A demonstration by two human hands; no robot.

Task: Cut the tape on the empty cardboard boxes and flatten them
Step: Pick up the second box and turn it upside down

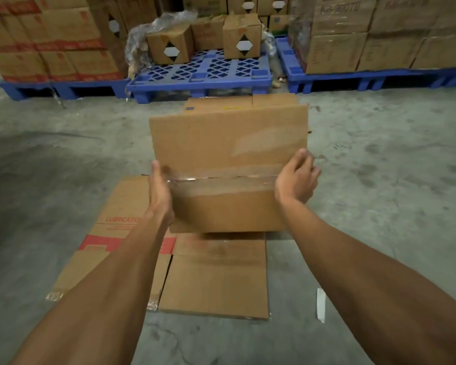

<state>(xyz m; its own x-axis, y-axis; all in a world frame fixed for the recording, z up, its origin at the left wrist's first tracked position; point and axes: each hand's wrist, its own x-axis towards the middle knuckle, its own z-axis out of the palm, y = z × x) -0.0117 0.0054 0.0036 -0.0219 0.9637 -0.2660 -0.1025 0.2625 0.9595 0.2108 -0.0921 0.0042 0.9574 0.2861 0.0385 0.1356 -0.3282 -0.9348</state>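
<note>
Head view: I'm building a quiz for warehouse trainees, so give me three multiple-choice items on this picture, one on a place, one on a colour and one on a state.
1. Where do the flattened boxes lie?
A. On the concrete floor, below the held box
B. On a pallet
C. On a shelf

2. What colour are the pallets at the back?
A. Red
B. Blue
C. Green

3. How is the held box being handled?
A. It rests on the floor untouched
B. One hand carries it
C. Both hands hold it, one at each side

Answers: 1 A, the flat cardboard is spread on the grey floor under the held box. 2 B, the plastic pallets are plainly blue. 3 C, the left hand and the right hand grip opposite sides at the clear tape seam.
</note>
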